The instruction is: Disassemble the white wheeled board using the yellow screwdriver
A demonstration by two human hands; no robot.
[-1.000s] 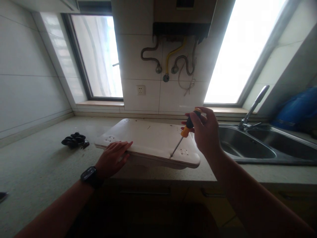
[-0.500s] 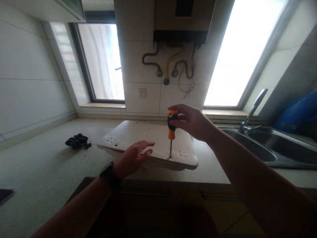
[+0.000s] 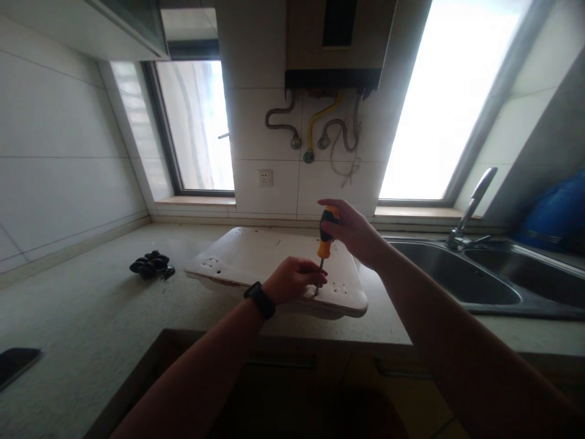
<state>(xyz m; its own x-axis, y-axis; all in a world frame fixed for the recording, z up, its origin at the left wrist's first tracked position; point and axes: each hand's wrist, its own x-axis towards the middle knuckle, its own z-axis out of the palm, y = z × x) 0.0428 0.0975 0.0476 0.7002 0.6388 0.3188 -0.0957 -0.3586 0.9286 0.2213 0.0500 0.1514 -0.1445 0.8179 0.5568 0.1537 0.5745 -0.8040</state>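
Right hand (image 3: 351, 229) clamped one screwdriver (image 3: 325, 249), its tip (image 3: 316, 295) indistinct on one board (image 3: 256, 256); left hand (image 3: 292, 281) met the shaft (image 3: 321, 264), grip closure unclear.

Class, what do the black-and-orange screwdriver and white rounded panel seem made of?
Black-and-orange screwdriver: handle probably matte plastic or rubber, given its two colours; thin grey shaft, likely metal.
White rounded panel: smooth, perhaps painted wood, its edge looks brownish; plastic remains possible.
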